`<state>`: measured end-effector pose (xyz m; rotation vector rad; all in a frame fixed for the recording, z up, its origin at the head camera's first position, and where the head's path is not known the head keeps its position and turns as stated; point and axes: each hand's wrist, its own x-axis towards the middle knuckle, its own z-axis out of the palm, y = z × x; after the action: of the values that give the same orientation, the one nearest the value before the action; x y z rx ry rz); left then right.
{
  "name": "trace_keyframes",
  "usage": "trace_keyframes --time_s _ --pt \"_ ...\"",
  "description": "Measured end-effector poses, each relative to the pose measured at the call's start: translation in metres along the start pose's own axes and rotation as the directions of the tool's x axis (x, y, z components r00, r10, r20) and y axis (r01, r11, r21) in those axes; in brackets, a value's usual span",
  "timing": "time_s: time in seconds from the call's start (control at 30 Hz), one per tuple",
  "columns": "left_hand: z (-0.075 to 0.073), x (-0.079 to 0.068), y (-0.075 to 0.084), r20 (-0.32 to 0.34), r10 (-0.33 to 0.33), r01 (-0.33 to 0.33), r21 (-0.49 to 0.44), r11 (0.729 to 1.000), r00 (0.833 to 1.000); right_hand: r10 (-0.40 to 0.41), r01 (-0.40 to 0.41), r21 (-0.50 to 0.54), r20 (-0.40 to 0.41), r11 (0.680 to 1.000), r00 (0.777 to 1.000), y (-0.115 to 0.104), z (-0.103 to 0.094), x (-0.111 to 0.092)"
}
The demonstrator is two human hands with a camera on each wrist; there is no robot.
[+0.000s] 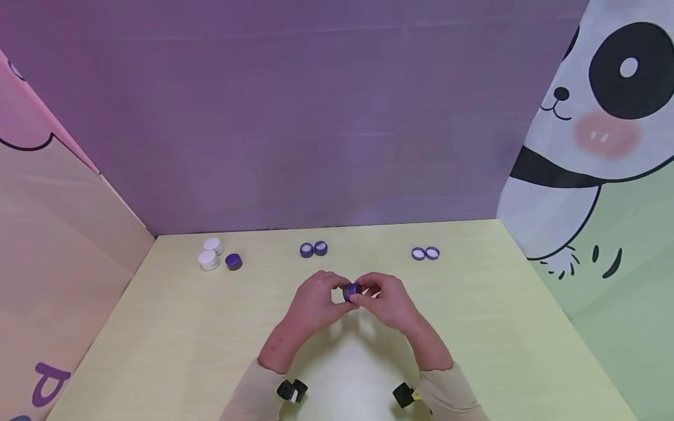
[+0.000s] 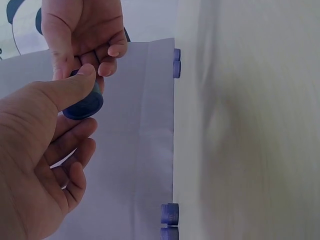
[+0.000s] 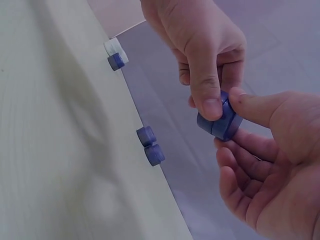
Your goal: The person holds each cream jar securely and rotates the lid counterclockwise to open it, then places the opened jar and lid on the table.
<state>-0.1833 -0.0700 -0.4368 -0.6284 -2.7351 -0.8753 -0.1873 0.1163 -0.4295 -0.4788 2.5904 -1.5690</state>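
Note:
Both hands hold a small round purple jar above the middle of the table. My left hand pinches its left end between thumb and fingers. On the other end, my right hand pinches with thumb and fingertips. A seam runs around the purple jar in the right wrist view, between the two grips. Its end face looks dark in the left wrist view. Fingers cover much of it, so I cannot tell which end is the lid.
At the back left stand white jars beside a purple jar. Two purple containers sit side by side at back centre. Two shallow purple lids with white insides lie at back right. A purple cloth wall rises behind the table.

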Motion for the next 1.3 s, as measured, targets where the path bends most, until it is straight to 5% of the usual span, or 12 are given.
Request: trace_keyframes --time_s 0.17,0.63,0.87,1.1,1.3 --pt "-0.0015 -0.0004 -0.0008 -0.001 0.029 -0.029 0.053 0.998 1.000 -0.004 0.004 -0.006 0.003 1.000 1.000 0.0000 0.0031 -0.0009" --pt "-0.0058 -0.0030 -0.0052 0.091 0.015 -0.014 -0.015 1.000 0.996 -0.068 0.070 -0.045 0.044 0.997 0.997 0.0024 0.0053 -0.0012" --pt "-0.0077 -0.0034 -0.0052 0.084 0.000 0.002 -0.026 1.000 0.996 -0.090 0.089 0.020 0.062 0.996 0.994 0.0033 0.0016 -0.0008" --pt "-0.0051 -0.0043 -0.0054 0.059 0.005 -0.005 -0.006 1.000 0.998 0.039 -0.033 -0.169 0.033 0.985 0.999 0.0039 0.0022 -0.0028" --pt "-0.0054 -0.0034 -0.0062 0.057 0.016 -0.016 0.001 1.000 0.998 0.052 -0.030 -0.229 0.094 0.973 0.994 0.0044 0.0000 -0.0025"
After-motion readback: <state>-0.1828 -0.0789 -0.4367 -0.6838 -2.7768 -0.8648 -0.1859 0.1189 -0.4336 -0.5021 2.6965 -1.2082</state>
